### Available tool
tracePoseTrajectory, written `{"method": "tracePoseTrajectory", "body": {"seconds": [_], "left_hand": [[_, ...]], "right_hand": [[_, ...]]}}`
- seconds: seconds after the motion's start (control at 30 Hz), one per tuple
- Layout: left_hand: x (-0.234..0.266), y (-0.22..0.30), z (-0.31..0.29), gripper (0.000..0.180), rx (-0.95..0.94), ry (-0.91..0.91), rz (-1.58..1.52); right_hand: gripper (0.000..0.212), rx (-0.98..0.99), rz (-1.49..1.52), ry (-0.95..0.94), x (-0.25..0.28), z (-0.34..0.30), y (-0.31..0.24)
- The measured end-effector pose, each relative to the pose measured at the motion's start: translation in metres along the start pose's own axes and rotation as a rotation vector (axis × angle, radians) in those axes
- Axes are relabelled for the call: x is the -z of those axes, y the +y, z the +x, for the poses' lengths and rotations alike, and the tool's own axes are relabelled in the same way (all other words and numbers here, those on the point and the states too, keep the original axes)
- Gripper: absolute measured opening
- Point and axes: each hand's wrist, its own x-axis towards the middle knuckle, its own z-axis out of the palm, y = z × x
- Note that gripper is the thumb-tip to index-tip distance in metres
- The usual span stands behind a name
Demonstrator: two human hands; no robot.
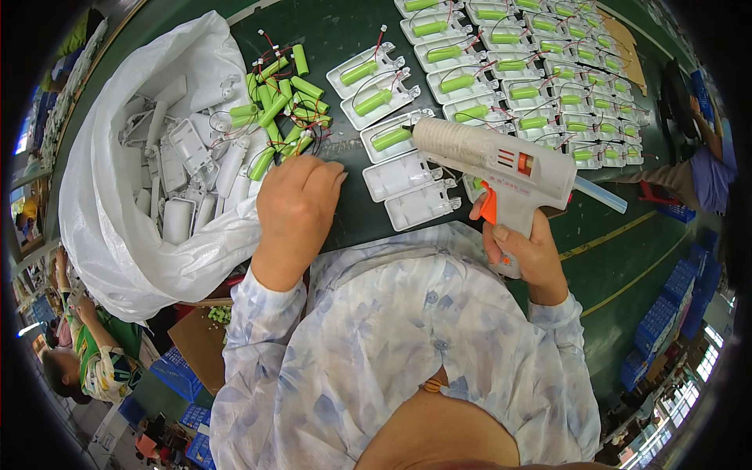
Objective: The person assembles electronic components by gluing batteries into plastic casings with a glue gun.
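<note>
My right hand [533,251] is wrapped round the handle of a white hot glue gun [517,160] with an orange trigger and a pale glue stick out of its back end. The gun's nozzle points left, over a white plastic casing that has a green battery cell [389,139] in it. Closer to me are white casings [403,175] without a cell. My left hand [301,205] is closed, fingers curled down at the near edge of a heap of green battery cells [274,108] with thin wires. What its fingertips hold is hidden.
Left of the cells, a white plastic bag [98,211] gapes open, full of loose white casings [186,149]. Rows of casings with green cells [521,65] cover the table's far right. A cardboard box [196,345] stands below the bag. Other people are at both sides.
</note>
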Motion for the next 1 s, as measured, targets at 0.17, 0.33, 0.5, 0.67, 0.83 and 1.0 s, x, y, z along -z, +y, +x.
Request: {"method": "tracePoseTrajectory", "body": {"seconds": [0.17, 0.33, 0.5, 0.67, 0.83, 1.0], "left_hand": [[0.011, -0.006, -0.016, 0.023, 0.104, 0.033, 0.122], [0.005, -0.019, -0.023, 0.026, 0.169, -0.039, 0.235], [0.01, -0.024, -0.02, 0.023, 0.177, -0.064, 0.181], [0.021, -0.015, -0.026, 0.016, 0.6, 0.232, -0.935], [0.019, -0.012, -0.039, 0.018, 0.359, 0.196, -0.815], [0.024, -0.004, -0.047, 0.022, 0.36, -0.115, -0.558]], "right_hand": [[0.036, -0.024, 0.003, -0.006, 0.003, -0.008, 0.0], [0.036, -0.014, -0.005, 0.003, -0.002, -0.01, 0.0], [0.039, -0.017, -0.057, 0.002, 0.002, -0.013, 0.003], [0.048, 0.049, -0.022, -0.086, -0.002, -0.007, 0.002], [0.048, 0.009, -0.045, -0.08, -0.004, -0.001, 0.008], [0.049, 0.005, -0.007, -0.067, 0.005, -0.01, 0.008]]}}
